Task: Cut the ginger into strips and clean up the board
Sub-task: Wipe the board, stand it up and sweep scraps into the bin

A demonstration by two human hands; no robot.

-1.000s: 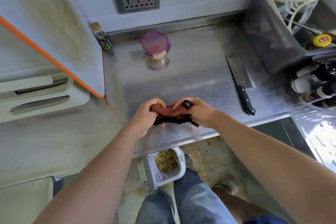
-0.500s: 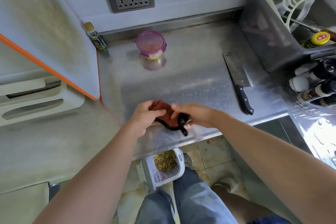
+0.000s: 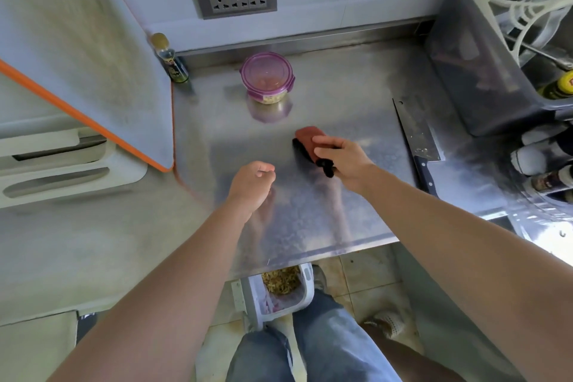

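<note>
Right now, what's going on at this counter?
A person stands at a steel counter. The right hand holds a reddish cloth down on it, apparently wiping. The left hand hovers nearby, loosely curled and empty. A cleaver lies untouched to the right, and the white cutting board is set aside at the left.

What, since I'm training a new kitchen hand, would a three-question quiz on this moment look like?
1. True or false: the knife lies on the counter.
2. Which hand holds the cloth? A left, B right.
3. Fill in: the tub has a ____ lid.
Key: 1 true; 2 B, the right hand; 3 purple.
</note>
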